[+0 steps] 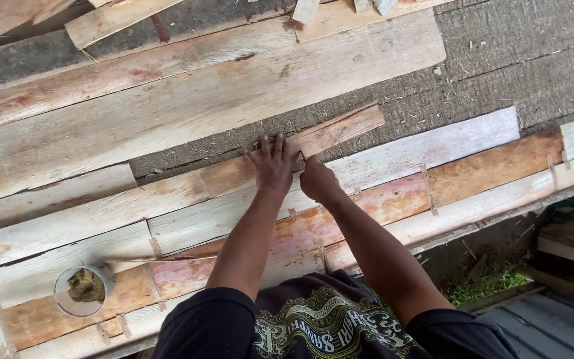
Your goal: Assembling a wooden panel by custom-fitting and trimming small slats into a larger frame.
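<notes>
No packages, labels, signs or screens show (only a printed dark shirt (327, 326)).

A round grey container (80, 291) of brownish stuff sits on the planks, with grass (479, 287) below the bench edge.

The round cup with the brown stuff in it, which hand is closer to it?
Left. The left hand lies flat on the veneer strips, on the round cup's side; the right hand is just beyond it. Neither touches the cup.

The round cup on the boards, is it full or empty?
Not empty: the round cup stands upright on the boards, with a brownish-green lump inside. How deep it goes, cannot tell.
</notes>
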